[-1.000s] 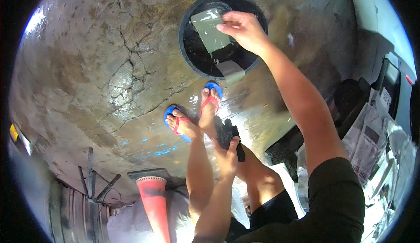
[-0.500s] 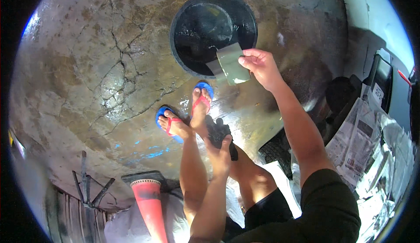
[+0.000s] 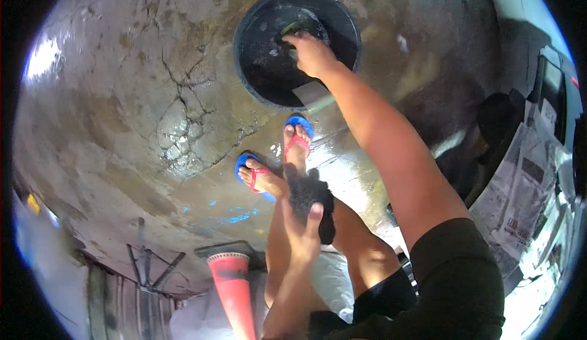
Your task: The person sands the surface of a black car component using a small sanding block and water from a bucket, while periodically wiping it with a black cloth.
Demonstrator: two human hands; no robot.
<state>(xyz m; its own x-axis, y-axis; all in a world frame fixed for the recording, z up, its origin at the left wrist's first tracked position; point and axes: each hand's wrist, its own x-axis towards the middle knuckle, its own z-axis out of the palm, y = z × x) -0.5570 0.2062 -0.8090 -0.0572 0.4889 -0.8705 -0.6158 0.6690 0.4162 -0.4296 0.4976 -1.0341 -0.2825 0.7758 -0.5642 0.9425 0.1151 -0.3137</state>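
My left hand (image 3: 302, 233) is closed on a black, lumpy piece (image 3: 310, 196), held above my lower legs; its kind is blurred. My right hand (image 3: 310, 52) reaches down into a round black tub (image 3: 243, 65) of dark water. Its fingers are pinched together at the water, with a thin grey-green sheet (image 3: 291, 29) at the fingertips, mostly hidden by the hand and the dark water. A second thin greyish sheet (image 3: 313, 96) lies across the tub's near rim, below my right wrist.
My feet, in blue flip-flops (image 3: 246, 167) with red straps, stand just before the tub on wet, cracked concrete (image 3: 177, 120). A red cone (image 3: 232, 294) and a dark metal stand (image 3: 147, 266) are at the lower left. Newspaper sheets (image 3: 510, 187) cover things at the right.
My right hand has gone from over the tub's near right edge, where it held the grey-green sheet up, forward and down into the tub. The left hand keeps the black piece.
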